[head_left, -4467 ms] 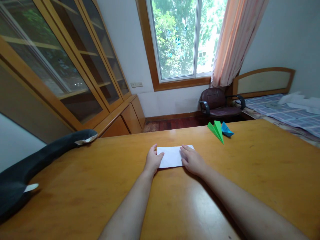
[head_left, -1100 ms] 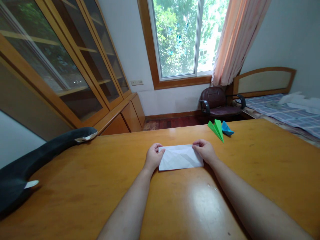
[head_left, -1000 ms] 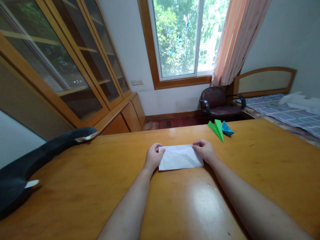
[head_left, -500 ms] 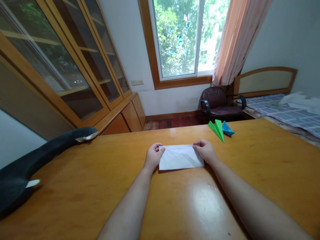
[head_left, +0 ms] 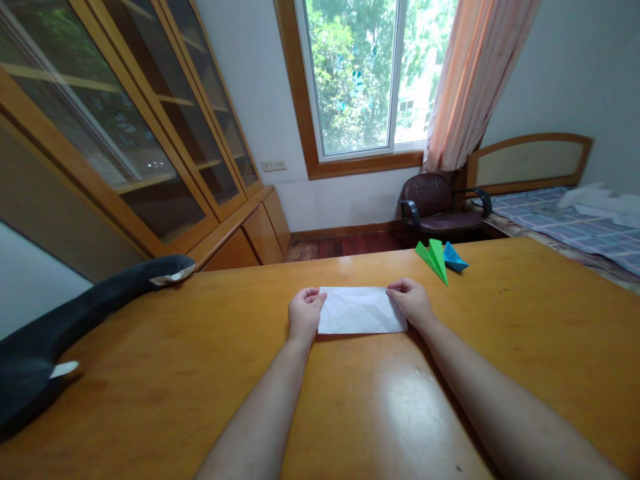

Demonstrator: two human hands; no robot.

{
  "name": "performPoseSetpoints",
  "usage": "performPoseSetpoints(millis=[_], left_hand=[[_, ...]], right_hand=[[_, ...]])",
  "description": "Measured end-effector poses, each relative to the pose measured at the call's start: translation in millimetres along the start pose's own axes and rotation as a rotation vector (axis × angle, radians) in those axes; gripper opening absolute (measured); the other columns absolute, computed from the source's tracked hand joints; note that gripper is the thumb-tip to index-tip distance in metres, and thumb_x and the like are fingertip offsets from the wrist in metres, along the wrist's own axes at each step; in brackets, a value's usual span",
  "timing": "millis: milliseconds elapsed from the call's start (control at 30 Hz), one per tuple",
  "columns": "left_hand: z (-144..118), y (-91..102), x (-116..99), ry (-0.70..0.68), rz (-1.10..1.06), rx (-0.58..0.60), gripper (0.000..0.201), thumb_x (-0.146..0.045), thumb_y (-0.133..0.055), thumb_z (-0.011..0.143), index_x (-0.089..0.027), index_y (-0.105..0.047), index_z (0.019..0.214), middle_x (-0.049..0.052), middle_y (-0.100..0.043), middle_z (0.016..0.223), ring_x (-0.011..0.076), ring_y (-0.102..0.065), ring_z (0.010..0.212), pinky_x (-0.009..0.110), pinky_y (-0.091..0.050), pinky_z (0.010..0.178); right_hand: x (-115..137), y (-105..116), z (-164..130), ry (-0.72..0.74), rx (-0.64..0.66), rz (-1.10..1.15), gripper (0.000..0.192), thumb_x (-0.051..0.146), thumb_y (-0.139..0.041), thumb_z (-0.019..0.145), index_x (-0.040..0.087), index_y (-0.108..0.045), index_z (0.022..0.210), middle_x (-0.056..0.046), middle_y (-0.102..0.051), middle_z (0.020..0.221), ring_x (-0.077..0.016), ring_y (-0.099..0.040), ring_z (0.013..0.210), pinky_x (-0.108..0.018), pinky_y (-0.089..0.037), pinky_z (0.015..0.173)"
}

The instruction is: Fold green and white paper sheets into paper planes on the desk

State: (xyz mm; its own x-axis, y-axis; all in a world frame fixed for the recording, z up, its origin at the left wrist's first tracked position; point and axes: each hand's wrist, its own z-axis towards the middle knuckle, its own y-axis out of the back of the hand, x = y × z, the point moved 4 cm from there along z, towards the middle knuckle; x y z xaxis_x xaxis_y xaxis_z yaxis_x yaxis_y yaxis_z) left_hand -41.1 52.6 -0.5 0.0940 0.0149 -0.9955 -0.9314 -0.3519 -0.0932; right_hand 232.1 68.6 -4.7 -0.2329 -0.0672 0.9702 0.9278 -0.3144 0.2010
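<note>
A white sheet of paper, folded into a wide rectangle with crease lines across it, is held over the middle of the wooden table. My left hand pinches its left edge near the upper corner between thumb and fingers. At the opposite upper corner, my right hand has thumb and fingers closed on the paper. Beyond my right hand lie a green paper plane and a blue paper boat, side by side near the table's far edge.
The wooden table fills the foreground. A dark, curved object with white patches rests on its left side. Past the far edge stand a maroon armchair, a bed and a glass-door cabinet.
My left hand has shifted slightly left, and the paper's left side has risen a little, so its lower edge now lies more level. My right hand keeps its hold.
</note>
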Motion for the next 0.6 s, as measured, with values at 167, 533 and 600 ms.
performPoseSetpoints(millis=[167,533,600], left_hand=[[2.0,1.2,2.6,-0.018,-0.045,-0.041,0.027,-0.027,-0.076,0.063,-0.013,-0.064,0.082,0.005,-0.069,0.073,0.0146,-0.065,0.064,0.025,-0.051,0.061],[6.3,6.7,-0.9,-0.144,0.337,-0.045,0.015,-0.022,-0.068,0.071,-0.016,-0.066,0.084,0.003,-0.068,0.067,0.0151,-0.062,0.061,0.023,-0.047,0.057],[6.9,7.4,-1.4,-0.184,0.472,-0.019,0.011,-0.02,-0.066,0.071,-0.017,-0.066,0.082,0.001,-0.066,0.063,0.0151,-0.061,0.06,0.023,-0.045,0.058]], right_hand=[[1.4,-0.1,-1.6,-0.005,-0.008,0.015,0.02,0.035,-0.066,0.055,0.018,-0.067,0.065,-0.002,-0.066,0.061,-0.0179,-0.058,0.06,-0.028,-0.045,0.056],[0.1,-1.6,-0.5,0.031,-0.001,-0.052,0.014,0.031,-0.063,0.056,0.019,-0.067,0.063,-0.001,-0.066,0.059,-0.0186,-0.059,0.06,-0.029,-0.046,0.057],[0.4,-3.0,-0.4,0.059,0.01,-0.112,0.011,0.029,-0.061,0.058,0.02,-0.067,0.061,-0.001,-0.066,0.06,-0.0185,-0.06,0.061,-0.029,-0.046,0.059]])
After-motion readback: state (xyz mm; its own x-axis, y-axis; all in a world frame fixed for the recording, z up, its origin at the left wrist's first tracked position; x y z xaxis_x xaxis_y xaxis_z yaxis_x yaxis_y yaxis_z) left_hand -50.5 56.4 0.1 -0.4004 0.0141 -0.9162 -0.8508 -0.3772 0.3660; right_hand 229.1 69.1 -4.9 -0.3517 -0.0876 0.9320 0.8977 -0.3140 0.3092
